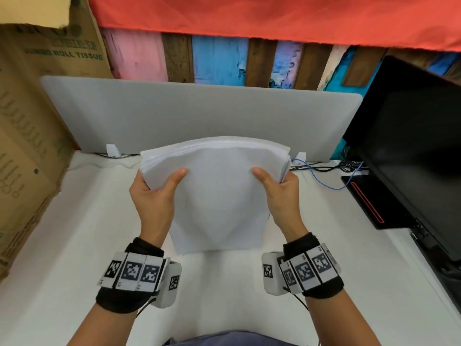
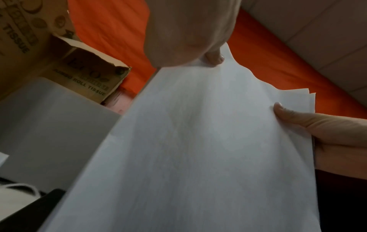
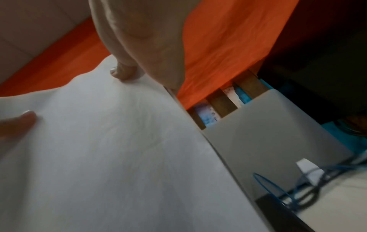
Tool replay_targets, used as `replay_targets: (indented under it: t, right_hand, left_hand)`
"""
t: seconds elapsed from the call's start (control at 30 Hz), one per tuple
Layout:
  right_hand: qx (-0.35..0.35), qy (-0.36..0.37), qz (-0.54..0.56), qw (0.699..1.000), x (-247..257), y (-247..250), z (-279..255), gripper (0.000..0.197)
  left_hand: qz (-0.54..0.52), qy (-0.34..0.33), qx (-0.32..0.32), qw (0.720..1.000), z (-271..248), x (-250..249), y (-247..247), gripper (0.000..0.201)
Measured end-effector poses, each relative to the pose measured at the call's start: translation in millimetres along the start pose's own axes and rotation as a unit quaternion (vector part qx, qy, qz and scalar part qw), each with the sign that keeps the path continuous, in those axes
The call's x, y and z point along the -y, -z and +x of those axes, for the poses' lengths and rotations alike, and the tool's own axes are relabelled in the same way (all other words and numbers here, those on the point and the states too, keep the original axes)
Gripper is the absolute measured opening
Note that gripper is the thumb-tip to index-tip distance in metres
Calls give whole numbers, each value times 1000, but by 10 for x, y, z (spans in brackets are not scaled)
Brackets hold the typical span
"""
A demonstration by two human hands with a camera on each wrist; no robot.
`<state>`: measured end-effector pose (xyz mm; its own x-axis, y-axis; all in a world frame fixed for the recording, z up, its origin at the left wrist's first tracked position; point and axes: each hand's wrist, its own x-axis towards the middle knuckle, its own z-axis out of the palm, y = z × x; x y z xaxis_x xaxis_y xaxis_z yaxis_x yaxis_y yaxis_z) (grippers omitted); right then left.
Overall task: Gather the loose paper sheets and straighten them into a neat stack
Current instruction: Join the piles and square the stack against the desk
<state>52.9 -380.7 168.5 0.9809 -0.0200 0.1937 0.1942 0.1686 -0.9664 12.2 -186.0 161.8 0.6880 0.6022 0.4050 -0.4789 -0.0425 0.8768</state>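
Note:
A stack of white paper sheets (image 1: pixel 214 196) stands on its lower edge on the white desk (image 1: pixel 74 245), leaning toward me, its top bowed and its upper edges slightly fanned. My left hand (image 1: pixel 154 191) grips the stack's left side with the thumb on the front face. My right hand (image 1: pixel 279 193) grips the right side the same way. In the left wrist view the paper (image 2: pixel 198 149) fills the frame, with my left hand (image 2: pixel 188 39) at its top and the other thumb on it. The right wrist view shows the paper (image 3: pixel 109 157) under my right hand (image 3: pixel 139 47).
A grey divider panel (image 1: pixel 199 116) stands behind the paper. Cardboard boxes (image 1: pixel 30 133) stand at the left. A black monitor (image 1: pixel 411 146) and its base (image 1: pixel 369 201) occupy the right, with blue and black cables (image 1: pixel 324 171) beside them.

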Motion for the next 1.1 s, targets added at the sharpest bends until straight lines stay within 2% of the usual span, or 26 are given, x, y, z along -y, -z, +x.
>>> replay_targets:
  t: [0.1, 0.17, 0.3, 0.37, 0.43, 0.5, 0.57, 0.67, 0.83, 1.1]
  right_hand:
    - [-4, 21, 5, 1000, 94, -33, 14, 12]
    - [-22, 28, -2, 999, 140, -45, 28, 3]
    - [-31, 68, -22, 997, 205, -2, 90, 57]
    - [8, 82, -38, 996, 238, 43, 120, 63]
    - [30, 85, -55, 994, 217, 81, 157, 60]
    - [9, 84, -48, 995, 116, 106, 149, 47]
    - [-64, 89, -24, 994, -56, 127, 92, 35]
    - [-178, 101, -12, 979, -287, 156, -58, 38]
    - [-132, 140, -51, 980, -362, 100, -175, 41]
    - [-193, 107, -57, 974, -267, 93, -108, 32]
  left_hand:
    - [-7, -19, -2, 1000, 35, -57, 7, 29]
    - [1, -24, 6, 1000, 50, -74, 21, 29]
    - [25, -32, 33, 999, 74, -97, 2, 40]
    - [44, -38, 36, 998, 67, -85, -10, 50]
    - [52, -19, 44, 998, 53, -34, 4, 56]
    - [51, 14, 56, 997, 14, 40, 36, 53]
    - [42, 48, 64, 996, -31, 125, 79, 44]
    - [40, 78, 66, 994, -81, 210, 106, 48]
    - [38, 79, 61, 994, -92, 253, 87, 57]
    - [20, 71, 64, 995, -90, 251, 80, 53]
